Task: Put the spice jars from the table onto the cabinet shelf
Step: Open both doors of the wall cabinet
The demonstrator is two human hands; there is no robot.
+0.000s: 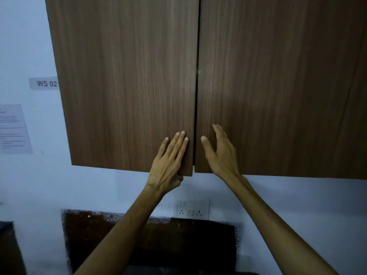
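Note:
A brown wood-grain wall cabinet fills the upper view, with a left door [127, 86] and a right door [278, 86] meeting at a thin dark gap. My left hand [170, 157] grips the lower right corner of the left door, fingers flat on its front and thumb under its bottom edge. My right hand [220, 151] rests with spread fingers on the lower left part of the right door, holding nothing. Both doors look almost closed. No spice jars, shelf or table top appear in view.
A white switch and socket plate [192, 208] sits on the wall below the cabinet. Under it is a dark rough-edged opening [89, 235]. A "WS 02" label [44, 83] and a printed sheet [14, 129] hang on the wall at left.

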